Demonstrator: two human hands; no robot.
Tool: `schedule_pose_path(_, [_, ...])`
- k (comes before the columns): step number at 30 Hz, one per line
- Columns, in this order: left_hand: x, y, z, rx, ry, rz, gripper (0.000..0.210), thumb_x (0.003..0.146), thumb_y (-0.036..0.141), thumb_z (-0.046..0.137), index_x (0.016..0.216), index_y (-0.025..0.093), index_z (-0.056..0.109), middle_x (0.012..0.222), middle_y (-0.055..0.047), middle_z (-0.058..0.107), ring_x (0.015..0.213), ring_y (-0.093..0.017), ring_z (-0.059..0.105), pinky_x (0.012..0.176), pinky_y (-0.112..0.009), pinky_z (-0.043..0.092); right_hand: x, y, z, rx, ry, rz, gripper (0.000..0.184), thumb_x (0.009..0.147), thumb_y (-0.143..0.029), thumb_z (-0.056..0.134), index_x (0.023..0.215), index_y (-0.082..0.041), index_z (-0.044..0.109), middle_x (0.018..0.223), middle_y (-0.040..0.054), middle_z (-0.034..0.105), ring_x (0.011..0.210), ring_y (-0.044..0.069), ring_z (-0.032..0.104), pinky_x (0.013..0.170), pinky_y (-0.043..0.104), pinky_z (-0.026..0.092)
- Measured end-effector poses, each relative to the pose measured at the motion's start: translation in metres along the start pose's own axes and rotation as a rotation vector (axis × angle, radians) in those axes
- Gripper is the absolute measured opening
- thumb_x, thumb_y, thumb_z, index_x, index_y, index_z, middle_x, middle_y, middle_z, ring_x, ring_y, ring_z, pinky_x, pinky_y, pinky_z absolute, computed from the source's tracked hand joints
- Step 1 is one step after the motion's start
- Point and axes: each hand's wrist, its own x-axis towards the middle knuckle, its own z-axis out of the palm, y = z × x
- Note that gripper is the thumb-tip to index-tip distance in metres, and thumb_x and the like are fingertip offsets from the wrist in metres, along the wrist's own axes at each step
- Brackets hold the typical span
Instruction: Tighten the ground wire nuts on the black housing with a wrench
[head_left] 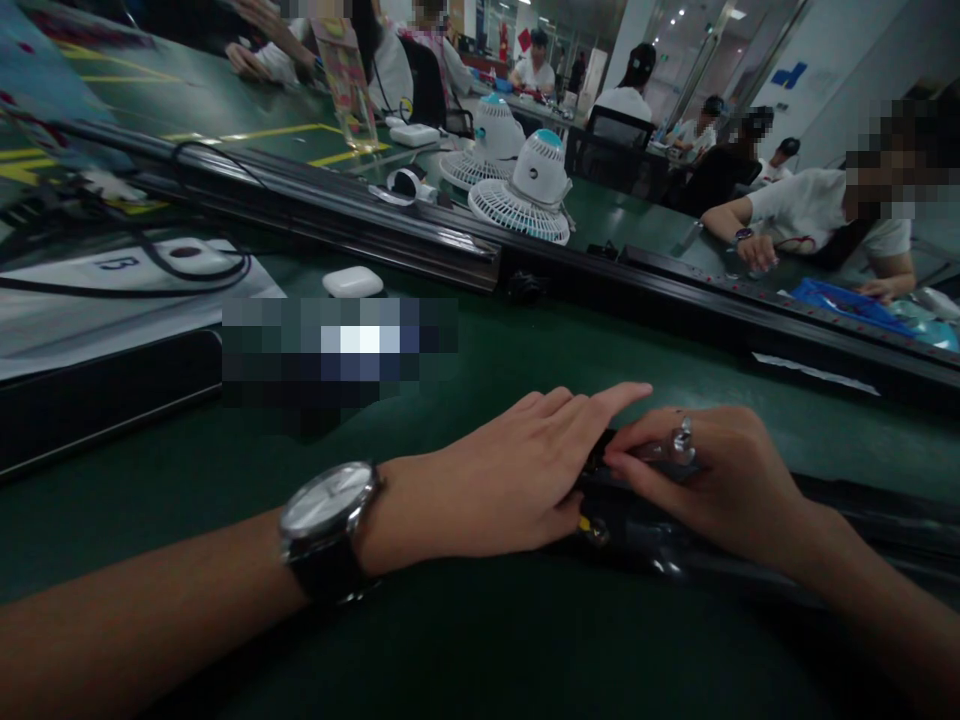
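My left hand [517,475], with a wristwatch [330,505] on its wrist, curls over the near end of a long, glossy black item [675,565] lying on the green table. Its index finger sticks out straight; the other fingertips are hidden behind the hand. A small yellow and metallic spot shows beside the thumb. My right hand [727,475], wearing a ring [682,441], is closed in a pinch at a small black part [598,452] between the two hands. The exact kind of the black item cannot be made out.
A white earbud case [353,282] lies beyond a blurred-out patch. To the left are a dark flat device [112,395], papers [255,272] and black cables. Black rails [420,245] cross the table; two white fans [525,190] stand behind. Across it, another person [802,220] handles things.
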Motion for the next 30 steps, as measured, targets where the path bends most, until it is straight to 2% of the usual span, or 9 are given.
schedule_pose_path(4, [0.000,0.001,-0.001,-0.030,0.007,-0.010,0.095,0.086,0.023,0.068,0.161,0.021,0.009,0.161,-0.013,0.039,0.129,-0.029,0.054,0.111,-0.046,0.040,0.001,0.002,-0.004,0.013,-0.092,-0.054,0.007,0.097,-0.018,0.064,0.098,-0.020,0.070,0.086,0.0009,0.077,0.073,0.015,0.068,0.068,0.028,0.048])
schedule_pose_path(9, [0.000,0.000,-0.006,-0.058,-0.024,-0.012,0.093,0.088,0.024,0.063,0.162,0.021,0.007,0.166,-0.012,0.030,0.132,-0.031,0.052,0.114,-0.048,0.036,0.002,0.004,-0.024,0.037,-0.248,-0.187,0.016,0.101,-0.016,0.059,0.114,-0.022,0.066,0.102,0.0028,0.074,0.093,0.018,0.066,0.084,0.034,0.047])
schedule_pose_path(13, [0.000,-0.004,-0.009,-0.112,-0.031,-0.010,0.095,0.088,0.030,0.067,0.162,0.024,0.008,0.166,-0.011,0.030,0.136,-0.030,0.050,0.115,-0.046,0.037,0.002,0.004,-0.030,0.058,-0.159,-0.073,0.014,0.098,-0.017,0.064,0.110,-0.023,0.068,0.096,-0.0007,0.075,0.085,0.014,0.067,0.078,0.028,0.048])
schedule_pose_path(15, [0.001,-0.006,-0.010,-0.136,-0.038,-0.040,0.098,0.086,0.031,0.068,0.163,0.027,0.007,0.160,-0.011,0.040,0.133,-0.030,0.054,0.110,-0.044,0.042,0.002,0.005,-0.027,0.060,-0.111,0.000,0.010,0.097,-0.018,0.067,0.105,-0.024,0.069,0.092,-0.0030,0.076,0.079,0.011,0.068,0.072,0.024,0.048])
schedule_pose_path(19, [0.001,-0.006,-0.009,-0.152,-0.037,-0.091,0.096,0.087,0.027,0.067,0.163,0.030,0.009,0.144,-0.009,0.056,0.123,-0.026,0.060,0.100,-0.039,0.047,0.002,0.006,-0.018,0.040,-0.072,0.021,0.009,0.096,-0.017,0.068,0.099,-0.024,0.072,0.089,-0.0052,0.078,0.066,0.008,0.067,0.061,0.021,0.045])
schedule_pose_path(25, [0.001,-0.004,-0.008,-0.095,-0.009,-0.033,0.087,0.087,0.027,0.066,0.160,0.024,0.018,0.162,-0.010,0.038,0.133,-0.030,0.054,0.109,-0.044,0.042,0.001,0.005,-0.013,0.002,-0.058,-0.007,0.003,0.093,-0.020,0.072,0.095,-0.022,0.073,0.075,-0.0043,0.076,0.053,0.009,0.063,0.053,0.024,0.042])
schedule_pose_path(30, [0.000,-0.006,-0.008,-0.085,-0.006,0.001,0.086,0.087,0.024,0.065,0.160,0.022,0.019,0.164,-0.010,0.035,0.138,-0.029,0.051,0.116,-0.046,0.038,0.000,0.001,-0.011,-0.007,-0.022,0.003,0.002,0.093,-0.022,0.074,0.092,-0.023,0.073,0.073,-0.0062,0.075,0.047,0.007,0.059,0.048,0.023,0.039])
